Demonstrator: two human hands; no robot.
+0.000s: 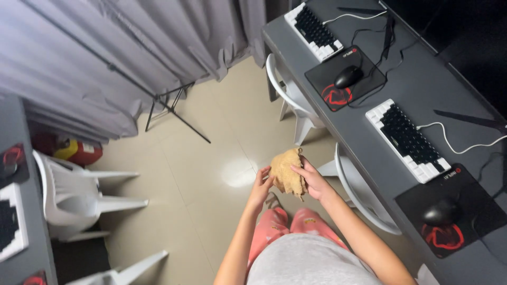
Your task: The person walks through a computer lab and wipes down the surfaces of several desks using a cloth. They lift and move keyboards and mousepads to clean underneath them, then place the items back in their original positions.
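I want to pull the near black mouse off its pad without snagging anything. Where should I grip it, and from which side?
Grip the black mouse across its two rounded flanks, hand coming down over its domed back from the chair side. Its cable appears to leave the end toward the dark back of the desk, so approaching from the front edge probably keeps fingers off the cord.

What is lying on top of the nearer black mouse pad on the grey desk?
On the nearer mouse pad sits a black mouse, beside a red design. The pad's area under the mouse is covered. The left hand and right hand hold a tan cloth away from the desk.
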